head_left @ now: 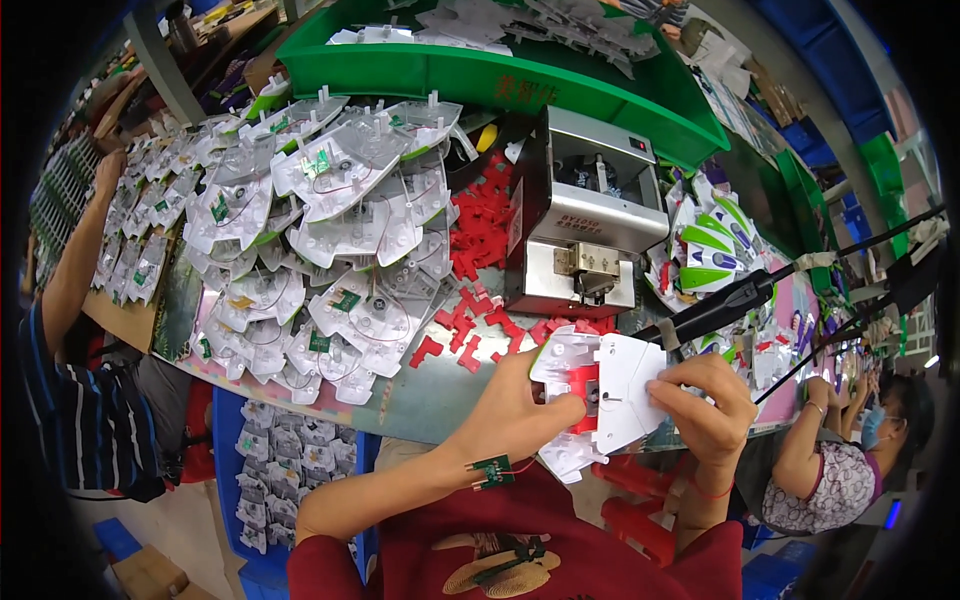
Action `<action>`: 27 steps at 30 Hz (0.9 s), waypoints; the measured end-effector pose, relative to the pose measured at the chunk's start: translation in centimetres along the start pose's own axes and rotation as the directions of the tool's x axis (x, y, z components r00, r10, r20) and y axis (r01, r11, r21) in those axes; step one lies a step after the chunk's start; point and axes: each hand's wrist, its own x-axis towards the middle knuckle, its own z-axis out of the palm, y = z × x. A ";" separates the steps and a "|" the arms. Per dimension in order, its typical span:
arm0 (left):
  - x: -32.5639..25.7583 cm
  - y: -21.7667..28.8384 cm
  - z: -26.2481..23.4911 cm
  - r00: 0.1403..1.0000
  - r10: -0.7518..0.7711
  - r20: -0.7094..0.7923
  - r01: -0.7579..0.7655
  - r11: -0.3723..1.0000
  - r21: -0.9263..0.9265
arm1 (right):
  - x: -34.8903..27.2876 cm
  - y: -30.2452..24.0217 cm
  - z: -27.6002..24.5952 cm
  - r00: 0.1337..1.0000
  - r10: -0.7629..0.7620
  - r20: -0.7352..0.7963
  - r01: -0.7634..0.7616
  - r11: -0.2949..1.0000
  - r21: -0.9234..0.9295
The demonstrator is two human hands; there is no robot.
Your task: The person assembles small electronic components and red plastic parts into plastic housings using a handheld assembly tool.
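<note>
Over the table's front edge, my left hand (530, 410) grips a white plastic housing (565, 350) with a green edge, its thumb across a red plastic piece (582, 382) seated in it. My right hand (712, 405) pinches the right edge of a flat white plastic panel (628, 385), which lies over the housing's right side. A small green circuit board (492, 472) hangs by a red wire beside my left wrist. Behind my hands, loose red plastic pieces (482, 230) are strewn near a metal screw feeder (600, 225).
Piled white housings (345, 225) cover the left. A green bin (500, 85) of white parts stands behind. A black electric screwdriver (725, 305) on a cable slants in at right, near green-and-white shells (710, 250). A blue crate (228, 470) sits below left. People work on both sides.
</note>
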 end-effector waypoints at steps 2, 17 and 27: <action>0.0 0.3 -0.5 0.987 -0.150 0.058 0.148 0.988 0.046 | 0.0 0.0 -0.3 0.996 0.017 0.087 -0.021 0.999 0.042; -1.6 -0.4 -0.8 0.995 -0.090 -0.053 0.096 0.987 0.127 | 0.8 0.8 0.7 0.849 0.076 0.522 -0.342 0.833 0.435; -1.5 -2.6 -1.3 0.989 0.144 -0.030 -0.129 0.950 0.284 | -0.9 -1.6 3.2 0.912 0.249 0.327 -0.373 0.835 0.405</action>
